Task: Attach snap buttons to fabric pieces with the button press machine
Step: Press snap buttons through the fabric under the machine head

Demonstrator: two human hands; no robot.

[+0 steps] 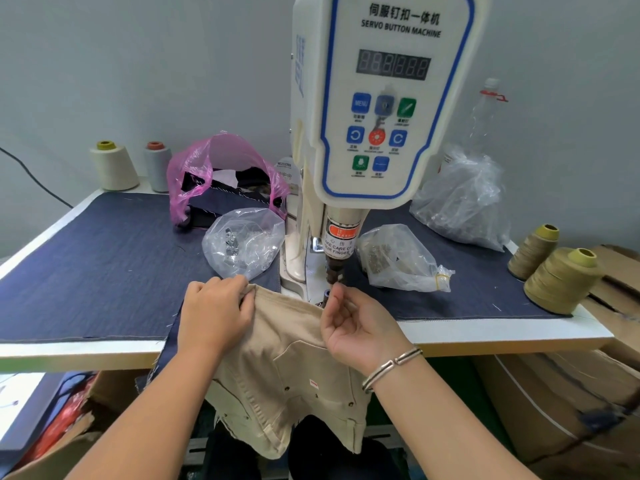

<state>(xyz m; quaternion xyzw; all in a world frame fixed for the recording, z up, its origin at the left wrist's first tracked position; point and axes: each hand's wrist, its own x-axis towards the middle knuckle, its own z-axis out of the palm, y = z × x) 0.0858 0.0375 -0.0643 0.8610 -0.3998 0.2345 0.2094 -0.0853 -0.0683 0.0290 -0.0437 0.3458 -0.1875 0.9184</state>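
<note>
Overhead, from the head camera, a white table [485,336] is seen, covered by a dark blue denim cloth [104,265] and set against a pale grey wall [138,64]. Thread cones [114,166] stand at the rear left and at the right edge [562,280]; a pink plastic bag [221,168] and clear bags of metal parts [242,242] are placed around the machine base. Cardboard boxes [561,403] are visible below the table at the right.

The servo button machine [384,98] is mounted at centre, its press head [337,268] pointing straight down. The beige garment [287,358] is draped over the front table edge, its long axis running from the machine toward the viewer, the upper hem lying just beneath the press head.

The hem is gripped by the left hand [214,313], fingers curled over it. A small item, too small to identify, is pinched by the right hand [356,323] fingertips beside the lower die [326,295].
</note>
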